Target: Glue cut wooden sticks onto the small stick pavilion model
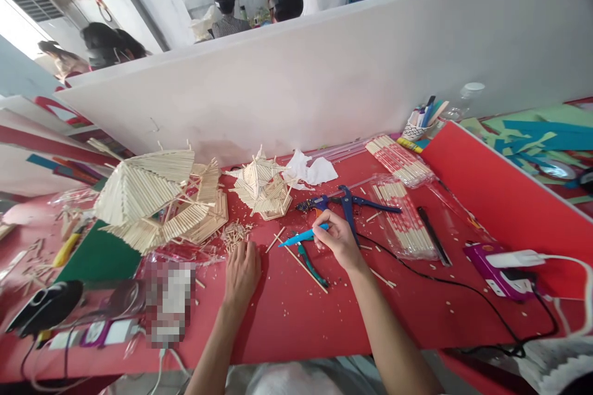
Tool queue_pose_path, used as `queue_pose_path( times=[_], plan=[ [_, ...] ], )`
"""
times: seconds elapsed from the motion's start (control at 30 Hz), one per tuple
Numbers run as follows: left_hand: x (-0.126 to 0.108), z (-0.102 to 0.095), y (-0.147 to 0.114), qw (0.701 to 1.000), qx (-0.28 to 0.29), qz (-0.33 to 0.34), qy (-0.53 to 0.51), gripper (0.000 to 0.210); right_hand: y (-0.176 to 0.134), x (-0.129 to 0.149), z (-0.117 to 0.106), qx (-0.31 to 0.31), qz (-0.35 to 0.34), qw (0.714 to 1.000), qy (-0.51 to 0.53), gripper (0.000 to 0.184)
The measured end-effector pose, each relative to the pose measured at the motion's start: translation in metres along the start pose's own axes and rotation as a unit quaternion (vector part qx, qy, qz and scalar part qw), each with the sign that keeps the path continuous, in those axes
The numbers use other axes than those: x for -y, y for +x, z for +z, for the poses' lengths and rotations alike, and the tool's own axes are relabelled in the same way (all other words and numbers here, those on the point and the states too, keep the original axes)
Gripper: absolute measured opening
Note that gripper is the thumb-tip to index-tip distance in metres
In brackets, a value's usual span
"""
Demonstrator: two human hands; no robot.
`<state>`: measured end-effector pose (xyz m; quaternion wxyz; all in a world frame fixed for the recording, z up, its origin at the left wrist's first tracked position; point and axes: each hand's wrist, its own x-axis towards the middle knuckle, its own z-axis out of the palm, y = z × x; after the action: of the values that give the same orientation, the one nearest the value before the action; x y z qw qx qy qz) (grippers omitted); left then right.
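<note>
My right hand (338, 239) is closed around a light blue pen (301, 236), its tip pointing left and down above thin wooden sticks (303, 268). My left hand (243, 271) lies palm down on the red table (278, 339), fingers stretched out, at the edge of a heap of short cut stick pieces (235, 236). Green-handled pliers (314, 266) rest below the pen, partly hidden by it. Behind my hands stand a small pavilion model made of sticks (262, 185) and, to the left, a larger stick model (152, 197) with a sloping roof.
A blue glue gun (347, 203) lies beyond my right hand. Packs of sticks (403, 216), a black marker (433, 236) and a purple power strip (498, 271) are to the right. Crumpled tissue (310, 170) lies near the white partition (278, 86). Cables and a yellow-handled cutter (68, 248) are left.
</note>
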<state>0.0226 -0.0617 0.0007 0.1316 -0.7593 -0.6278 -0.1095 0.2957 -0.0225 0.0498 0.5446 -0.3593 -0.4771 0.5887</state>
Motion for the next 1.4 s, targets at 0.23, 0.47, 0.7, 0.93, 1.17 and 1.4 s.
queue_pose_path(
  times=[0.23, 0.47, 0.7, 0.93, 1.17, 1.4],
  plan=[
    [0.024, 0.015, 0.019, 0.999, -0.003, -0.034, 0.043, 0.024, 0.000, 0.001, 0.002, 0.001, -0.003, 1.000, -0.005, 0.038],
    [0.033, 0.000, 0.028, 0.993, -0.012, -0.083, -0.077, 0.021, 0.004, -0.014, -0.003, -0.026, 0.011, 0.999, 0.032, 0.038],
    [0.018, -0.005, 0.028, 0.979, -0.004, 0.028, -0.204, 0.044, 0.009, -0.019, 0.004, -0.061, -0.001, 0.989, 0.138, 0.046],
    [0.008, 0.010, 0.028, 0.980, 0.018, 0.056, -0.192, 0.037, 0.010, -0.016, 0.008, -0.096, 0.022, 0.977, 0.187, 0.050],
    [0.010, -0.019, 0.039, 0.975, -0.039, 0.060, -0.210, 0.017, 0.020, 0.002, 0.011, -0.096, 0.007, 0.981, 0.170, 0.050],
    [-0.004, -0.061, 0.066, 0.943, -0.160, 0.155, -0.249, 0.016, 0.058, 0.033, -0.017, 0.011, 0.012, 0.999, 0.029, 0.043]
  ],
)
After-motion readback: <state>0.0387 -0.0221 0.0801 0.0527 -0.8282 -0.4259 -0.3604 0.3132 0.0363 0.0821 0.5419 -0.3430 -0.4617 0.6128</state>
